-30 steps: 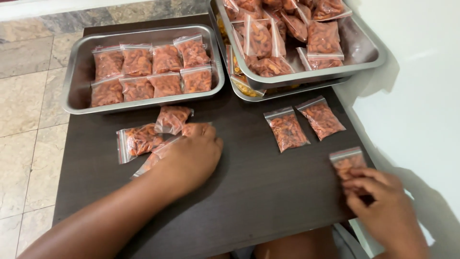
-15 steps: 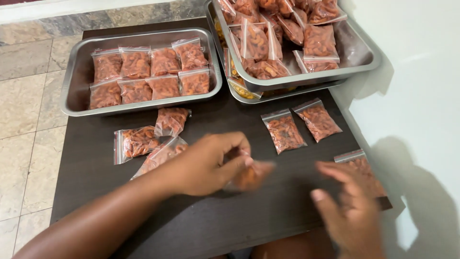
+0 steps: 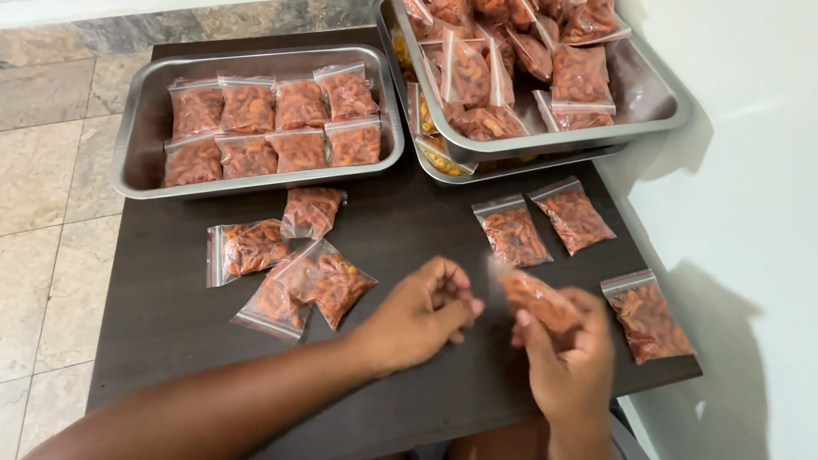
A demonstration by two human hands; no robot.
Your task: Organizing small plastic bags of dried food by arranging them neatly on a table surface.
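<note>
My right hand (image 3: 567,370) grips a small clear zip bag of orange-red snacks (image 3: 537,302) just above the dark table (image 3: 170,307), near its front edge. My left hand (image 3: 426,311) hovers right beside the bag's left end with its fingers curled; I cannot tell whether they touch it. Left of that hand lie several filled bags, the nearest one (image 3: 328,281) overlapping another (image 3: 273,307). To the right, one bag (image 3: 649,317) lies by the table's corner, and two more (image 3: 511,230) (image 3: 573,215) lie side by side farther back.
A steel tray (image 3: 136,136) at the back left holds several bags in two neat rows. At the back right, another steel tray (image 3: 656,106) piled with loose bags is stacked on a lower tray. A white wall stands on the right, a tiled floor on the left.
My left hand picked a bag from the left group and carried it right. My right hand left the corner bag and now holds the carried one.
</note>
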